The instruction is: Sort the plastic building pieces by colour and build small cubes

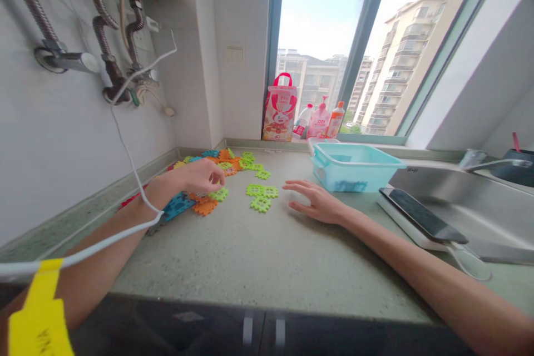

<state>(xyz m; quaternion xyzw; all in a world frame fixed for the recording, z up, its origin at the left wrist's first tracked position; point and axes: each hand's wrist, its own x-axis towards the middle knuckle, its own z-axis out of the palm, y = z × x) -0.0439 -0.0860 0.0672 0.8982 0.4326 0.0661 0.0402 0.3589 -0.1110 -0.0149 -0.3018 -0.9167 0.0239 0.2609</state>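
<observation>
Partway along, it seems — three green tiles [261, 207] lie grouped on the counter [250, 261], others [262, 175] by the mixed pile [205, 208], where the left hand [203, 176] curls, whether gripping I cannot tell — and the right hand [320, 204], empty, loosely spread, is just beside the three

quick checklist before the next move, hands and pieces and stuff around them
1. Right hand free: ok, fingers spread, nothing seen in it
2. Left hand holding a piece: cannot tell, its fingers curl by a green one
3. Green group between the hands uncovered: ok
4. White cable out of the left forearm's view: not ok, crosses it
5. Turquoise tub upright, open-topped: ok
</observation>
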